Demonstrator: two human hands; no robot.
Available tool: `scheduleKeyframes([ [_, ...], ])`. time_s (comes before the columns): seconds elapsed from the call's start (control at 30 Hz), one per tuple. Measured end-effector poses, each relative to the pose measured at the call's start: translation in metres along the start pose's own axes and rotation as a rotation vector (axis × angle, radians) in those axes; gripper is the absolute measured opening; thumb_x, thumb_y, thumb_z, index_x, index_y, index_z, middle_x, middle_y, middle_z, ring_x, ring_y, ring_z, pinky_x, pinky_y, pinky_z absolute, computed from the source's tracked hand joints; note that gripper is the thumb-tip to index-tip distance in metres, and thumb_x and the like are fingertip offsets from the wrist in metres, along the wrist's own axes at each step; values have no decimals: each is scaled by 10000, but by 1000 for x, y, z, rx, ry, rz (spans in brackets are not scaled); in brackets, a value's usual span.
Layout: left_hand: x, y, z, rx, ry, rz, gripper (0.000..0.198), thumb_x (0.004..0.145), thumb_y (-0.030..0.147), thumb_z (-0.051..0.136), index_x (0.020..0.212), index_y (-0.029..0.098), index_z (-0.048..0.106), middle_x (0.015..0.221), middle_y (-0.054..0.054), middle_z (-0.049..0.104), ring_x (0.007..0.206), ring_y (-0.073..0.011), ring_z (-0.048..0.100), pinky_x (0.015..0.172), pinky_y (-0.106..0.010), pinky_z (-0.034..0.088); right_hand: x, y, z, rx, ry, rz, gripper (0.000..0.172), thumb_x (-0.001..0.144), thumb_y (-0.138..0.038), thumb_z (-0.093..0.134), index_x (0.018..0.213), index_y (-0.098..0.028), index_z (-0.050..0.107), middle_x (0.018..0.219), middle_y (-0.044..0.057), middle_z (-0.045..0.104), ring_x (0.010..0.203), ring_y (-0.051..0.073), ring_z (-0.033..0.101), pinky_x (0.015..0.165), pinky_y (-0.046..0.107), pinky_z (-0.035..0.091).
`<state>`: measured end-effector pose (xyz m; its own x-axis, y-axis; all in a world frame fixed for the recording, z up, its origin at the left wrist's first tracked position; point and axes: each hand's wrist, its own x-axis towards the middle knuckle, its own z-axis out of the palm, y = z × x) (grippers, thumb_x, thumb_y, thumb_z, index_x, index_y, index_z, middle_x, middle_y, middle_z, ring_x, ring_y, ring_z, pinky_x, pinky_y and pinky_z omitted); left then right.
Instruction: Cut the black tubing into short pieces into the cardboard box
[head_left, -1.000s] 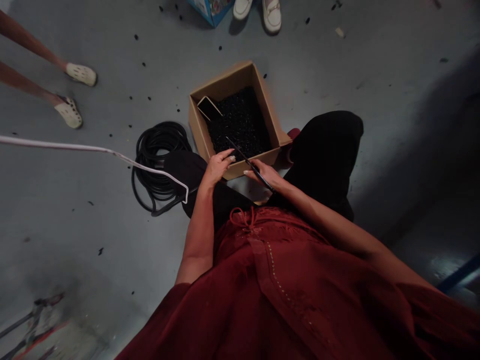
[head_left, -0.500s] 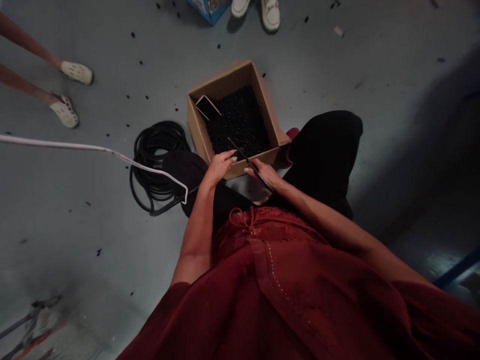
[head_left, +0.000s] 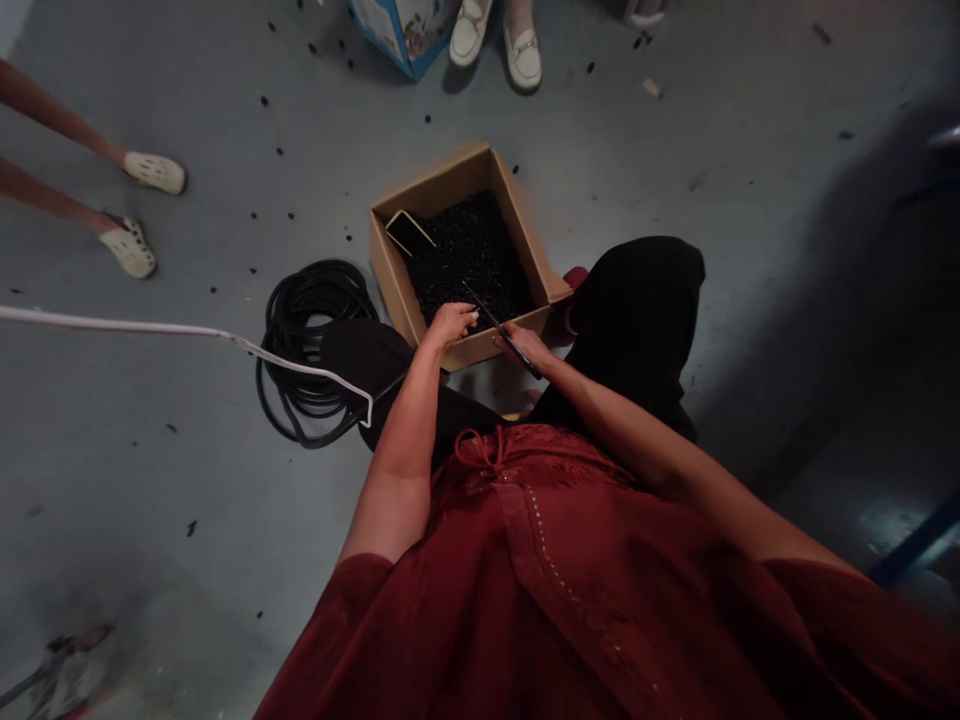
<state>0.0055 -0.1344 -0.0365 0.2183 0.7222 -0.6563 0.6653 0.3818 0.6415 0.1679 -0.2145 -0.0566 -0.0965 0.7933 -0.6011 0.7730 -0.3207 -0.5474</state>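
head view | worn on head | faces forward and down | carton (head_left: 480, 350) well below lens

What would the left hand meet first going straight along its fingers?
Probably the thin dark tool in the right hand; depth is unclear, so the left hand might pass under it.

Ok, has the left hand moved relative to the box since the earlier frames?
Yes: slightly right and farther in over the near edge, judged against the cardboard box. The left hand moved.
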Motion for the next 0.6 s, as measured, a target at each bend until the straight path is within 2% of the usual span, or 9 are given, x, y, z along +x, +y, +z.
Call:
scheduleKeyframes([
  [0.17,7,-3,6,7,-24,-40,169,885,151,542,913,110,703,714,-8,628,478,-45,423,472,-182,311,4,6,4,-11,-17,32,369,947,-418,464,1164,-171,630,1117,150,724,1065,288,660,812,286,454],
  [0.3,9,-6,9,19,-24,-38,164,866,135,547,730,121,637,628,12,571,473,-50,423,479,-189,307,5,10,8,-15,-22,49,382,922,-406,498,1198,-180,634,1113,146,729,1080,292,659,824,292,461],
  [0.6,14,-18,14,45,-7,-21,204,830,144,576,627,138,591,548,24,523,465,-67,408,480,-202,271,2,13,14,7,12,83,378,884,-385,531,1160,-161,658,1066,185,731,1032,324,675,810,333,478],
])
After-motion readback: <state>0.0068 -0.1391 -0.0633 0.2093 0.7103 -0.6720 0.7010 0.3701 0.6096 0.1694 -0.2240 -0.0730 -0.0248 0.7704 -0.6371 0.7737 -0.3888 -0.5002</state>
